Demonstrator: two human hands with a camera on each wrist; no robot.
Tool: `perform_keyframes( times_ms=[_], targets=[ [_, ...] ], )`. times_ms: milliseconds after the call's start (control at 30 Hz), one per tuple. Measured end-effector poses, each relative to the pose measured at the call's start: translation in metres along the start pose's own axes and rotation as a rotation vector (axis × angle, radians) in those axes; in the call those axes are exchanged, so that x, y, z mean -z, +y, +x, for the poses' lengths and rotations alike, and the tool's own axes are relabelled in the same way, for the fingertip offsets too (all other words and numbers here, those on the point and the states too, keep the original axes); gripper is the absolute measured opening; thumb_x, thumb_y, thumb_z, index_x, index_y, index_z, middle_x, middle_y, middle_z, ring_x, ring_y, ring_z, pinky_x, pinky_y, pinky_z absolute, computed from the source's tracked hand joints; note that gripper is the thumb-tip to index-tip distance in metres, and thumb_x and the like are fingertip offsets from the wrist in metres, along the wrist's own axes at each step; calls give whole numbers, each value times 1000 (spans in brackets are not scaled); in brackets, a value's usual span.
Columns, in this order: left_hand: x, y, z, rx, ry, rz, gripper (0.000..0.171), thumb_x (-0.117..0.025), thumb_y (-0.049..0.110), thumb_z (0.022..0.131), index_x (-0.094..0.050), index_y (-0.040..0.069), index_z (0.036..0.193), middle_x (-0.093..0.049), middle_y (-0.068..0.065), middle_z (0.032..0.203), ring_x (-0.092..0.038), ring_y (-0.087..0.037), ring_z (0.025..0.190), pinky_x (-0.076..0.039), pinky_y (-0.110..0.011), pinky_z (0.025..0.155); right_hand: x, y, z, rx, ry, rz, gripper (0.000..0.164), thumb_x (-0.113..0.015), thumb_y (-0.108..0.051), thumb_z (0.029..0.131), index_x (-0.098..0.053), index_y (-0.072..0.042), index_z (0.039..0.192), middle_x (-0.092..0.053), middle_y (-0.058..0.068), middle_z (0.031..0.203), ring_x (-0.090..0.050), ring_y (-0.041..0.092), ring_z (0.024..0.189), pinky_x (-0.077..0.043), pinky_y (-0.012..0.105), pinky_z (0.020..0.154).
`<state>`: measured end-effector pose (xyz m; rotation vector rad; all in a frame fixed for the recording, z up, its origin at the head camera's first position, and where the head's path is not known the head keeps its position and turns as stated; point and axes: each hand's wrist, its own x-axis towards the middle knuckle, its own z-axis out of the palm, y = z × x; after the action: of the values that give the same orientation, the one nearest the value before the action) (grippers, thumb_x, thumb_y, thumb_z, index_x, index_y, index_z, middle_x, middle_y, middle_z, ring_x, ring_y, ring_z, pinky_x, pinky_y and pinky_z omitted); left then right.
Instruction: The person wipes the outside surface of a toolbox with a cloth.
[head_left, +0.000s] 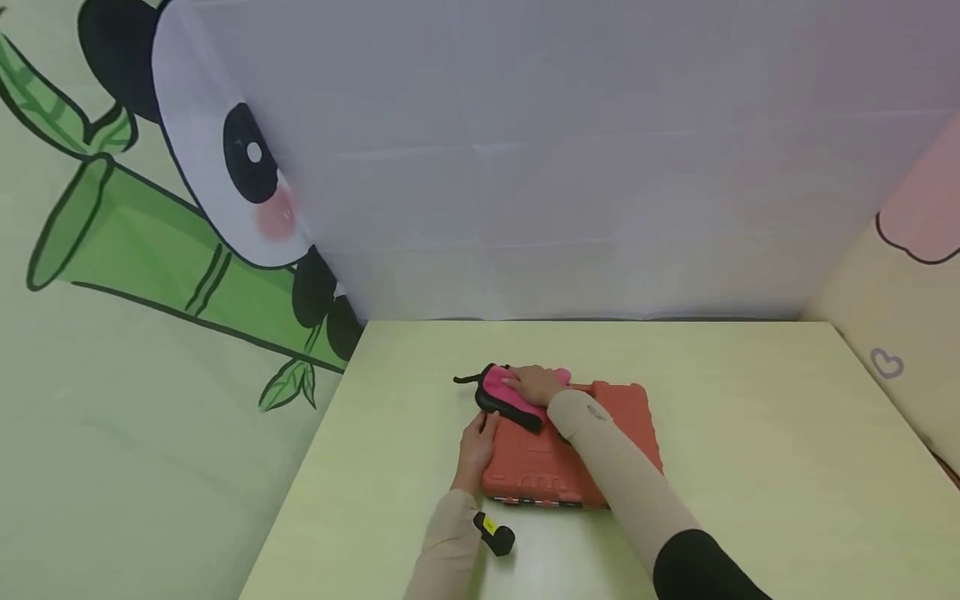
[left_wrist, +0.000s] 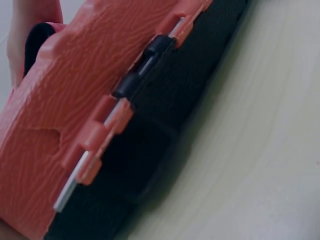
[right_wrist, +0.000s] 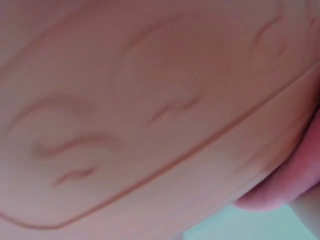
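Observation:
A red-orange plastic case point(head_left: 540, 467) with a dark base lies on the table, its hinge side toward me. Over its far left part is a pink-and-black item point(head_left: 512, 408) with a thin black strap sticking out left. My right hand point(head_left: 534, 385) grips this item from above, the thumb hidden. My left hand point(head_left: 476, 450) rests along the case's left side, fingers fairly straight. The left wrist view shows the case lid point(left_wrist: 90, 65), its hinges and dark lower half close up. A blurred pinkish surface point(right_wrist: 150, 125) fills most of the right wrist view.
A small black object point(head_left: 498, 540) with a yellow label appears beside my left forearm, in front of the case. The pale table point(head_left: 765, 433) extends on both sides. Behind it stands a grey-white wall sheet point(head_left: 570, 208), with a panda and bamboo drawing point(head_left: 142, 242) to the left.

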<state>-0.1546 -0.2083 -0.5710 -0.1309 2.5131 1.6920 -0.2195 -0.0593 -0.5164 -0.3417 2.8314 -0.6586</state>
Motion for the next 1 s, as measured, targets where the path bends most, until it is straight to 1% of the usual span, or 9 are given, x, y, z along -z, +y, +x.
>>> perform_keyframes(
  times_ms=[133, 267, 367, 433, 533, 633, 833, 900, 1000],
  targets=[
    [-3, 2, -2, 10, 7, 9, 56, -43, 41, 96, -40, 5, 139, -44, -19, 139, -39, -36, 130, -33, -50, 106, 4, 19, -6, 39, 6, -19, 49, -38, -39, 98, -42, -12, 139, -50, 11, 136, -44, 30, 128, -34, 48, 106],
    [-7, 5, -3, 13, -12, -13, 55, -42, 41, 97, -40, 6, 139, -44, -19, 139, -39, -36, 130, -33, -50, 106, 20, 42, -22, 63, -12, -46, 47, -38, -37, 98, -45, -12, 137, -51, 11, 135, -45, 30, 127, -37, 47, 104],
    [-12, 8, -4, 18, -27, -27, 55, -40, 42, 97, -39, 8, 140, -44, -17, 140, -38, -35, 131, -33, -50, 106, 36, 66, -35, 51, -32, -73, 45, -41, -38, 97, -47, -15, 136, -53, 11, 133, -46, 31, 125, -39, 51, 100],
    [-15, 9, -4, 19, -34, -24, 55, -40, 42, 97, -39, 9, 140, -43, -16, 140, -38, -35, 131, -33, -50, 106, 45, 84, -45, 35, -41, -102, 46, -41, -38, 97, -46, -15, 136, -52, 12, 133, -46, 33, 126, -39, 52, 100],
    [-20, 11, -5, 39, -33, -8, 54, -39, 43, 97, -39, 11, 140, -43, -15, 141, -37, -35, 131, -33, -50, 106, 56, 107, -59, 23, -47, -119, 48, -41, -37, 97, -45, -10, 136, -51, 16, 133, -45, 35, 126, -37, 52, 102],
    [-23, 12, -7, 49, -29, -2, 54, -39, 43, 97, -39, 10, 140, -42, -16, 141, -36, -36, 131, -33, -51, 106, 62, 126, -70, 26, -44, -99, 51, -40, -38, 97, -44, -5, 136, -51, 18, 133, -44, 37, 126, -34, 51, 105],
    [-27, 15, -9, 58, -43, -8, 55, -38, 43, 97, -37, 11, 141, -41, -16, 142, -35, -36, 132, -32, -51, 106, 76, 158, -88, 36, -34, -59, 54, -39, -39, 98, -44, 0, 134, -49, 23, 133, -43, 41, 125, -34, 52, 104],
    [-28, 17, -10, 60, -40, -9, 54, -38, 42, 97, -37, 10, 141, -41, -16, 142, -34, -36, 133, -31, -51, 107, 80, 171, -95, 47, -33, -37, 53, -39, -37, 98, -45, 2, 133, -49, 25, 132, -42, 42, 125, -34, 53, 104],
    [-29, 19, -12, 55, -37, -11, 53, -39, 40, 98, -38, 9, 141, -41, -17, 142, -35, -36, 132, -31, -51, 107, 85, 188, -105, 26, -29, 26, 51, -38, -34, 99, -44, 3, 133, -48, 27, 132, -41, 44, 125, -33, 54, 103]
  ],
)
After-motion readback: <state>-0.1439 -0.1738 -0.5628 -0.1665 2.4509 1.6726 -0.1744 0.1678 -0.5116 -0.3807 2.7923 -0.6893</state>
